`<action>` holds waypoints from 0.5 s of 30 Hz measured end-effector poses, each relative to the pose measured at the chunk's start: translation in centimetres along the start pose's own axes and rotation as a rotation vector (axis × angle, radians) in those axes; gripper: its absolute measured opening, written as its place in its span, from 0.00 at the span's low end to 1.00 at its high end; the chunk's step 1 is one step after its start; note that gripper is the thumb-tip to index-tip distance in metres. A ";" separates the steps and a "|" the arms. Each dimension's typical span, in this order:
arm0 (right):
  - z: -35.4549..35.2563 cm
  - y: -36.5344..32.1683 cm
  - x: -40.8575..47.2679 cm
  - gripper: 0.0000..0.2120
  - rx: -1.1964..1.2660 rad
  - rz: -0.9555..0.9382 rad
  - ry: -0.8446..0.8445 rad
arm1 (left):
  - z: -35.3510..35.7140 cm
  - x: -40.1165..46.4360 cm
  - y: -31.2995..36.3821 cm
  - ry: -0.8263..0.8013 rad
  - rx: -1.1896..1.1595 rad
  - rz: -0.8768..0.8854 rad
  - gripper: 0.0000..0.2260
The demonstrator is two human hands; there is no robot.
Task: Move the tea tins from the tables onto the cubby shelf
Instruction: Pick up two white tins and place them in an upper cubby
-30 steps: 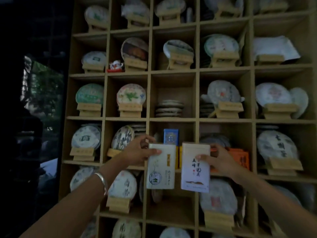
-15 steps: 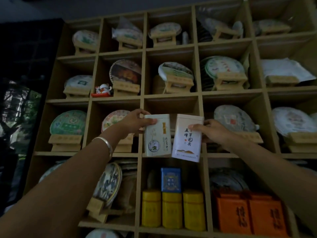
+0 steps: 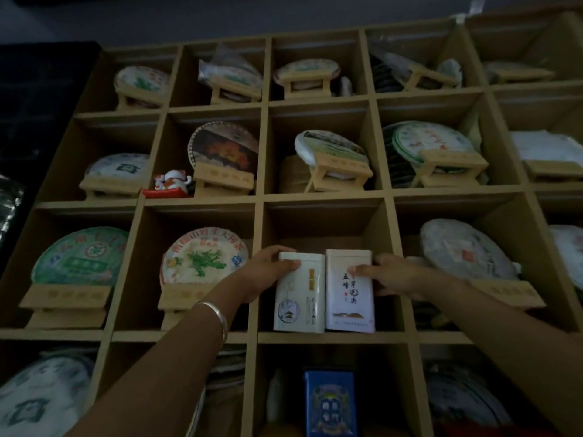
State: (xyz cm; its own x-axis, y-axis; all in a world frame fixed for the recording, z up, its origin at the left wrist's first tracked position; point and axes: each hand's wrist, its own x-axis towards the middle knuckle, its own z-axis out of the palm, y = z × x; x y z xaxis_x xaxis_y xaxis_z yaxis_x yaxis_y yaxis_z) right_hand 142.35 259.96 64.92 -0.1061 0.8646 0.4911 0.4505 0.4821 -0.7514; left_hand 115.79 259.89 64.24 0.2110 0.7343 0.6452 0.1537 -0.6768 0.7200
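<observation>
Two white tea tins stand upright, side by side and touching, at the front edge of a middle cubby in the wooden shelf [image 3: 255, 335]. The left hand [image 3: 262, 274] grasps the left tin [image 3: 299, 298]; the right hand [image 3: 394, 275] grasps the right tin [image 3: 348, 298]. A silver bracelet [image 3: 214, 320] circles the left wrist.

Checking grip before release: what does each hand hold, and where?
Left hand grips the left tea tin near its top; right hand grips the right tea tin likewise.

Tan wooden cubby shelf [image 3: 258, 197], open-fronted grid.
Two white rectangular tea tins [image 3: 299, 294] stood upright, touching, in the centre cubby; round paper-wrapped tea cakes [image 3: 205, 263] on wooden stands filled neighbouring cubbies.
</observation>
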 end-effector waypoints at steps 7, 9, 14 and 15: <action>1.1 1.4 0.8 0.14 0.049 -0.004 0.030 | 2.1 0.5 -4.2 0.136 -0.145 0.163 0.12; 1.7 1.4 0.6 0.15 0.038 -0.007 0.076 | 2.4 0.7 -4.4 0.158 -0.141 0.178 0.10; 2.8 2.1 -0.1 0.17 0.078 -0.029 0.149 | 2.3 0.9 -4.4 0.161 -0.109 0.168 0.09; 3.0 2.1 -0.3 0.17 0.084 -0.040 0.159 | 2.3 0.8 -4.5 0.165 -0.105 0.170 0.09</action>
State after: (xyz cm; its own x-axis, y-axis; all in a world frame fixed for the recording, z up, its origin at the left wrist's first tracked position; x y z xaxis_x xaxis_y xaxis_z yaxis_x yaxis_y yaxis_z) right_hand 140.67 261.12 61.83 0.0221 0.8146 0.5795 0.3722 0.5313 -0.7610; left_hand 117.53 263.39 60.97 0.0630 0.6152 0.7858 0.0264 -0.7882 0.6149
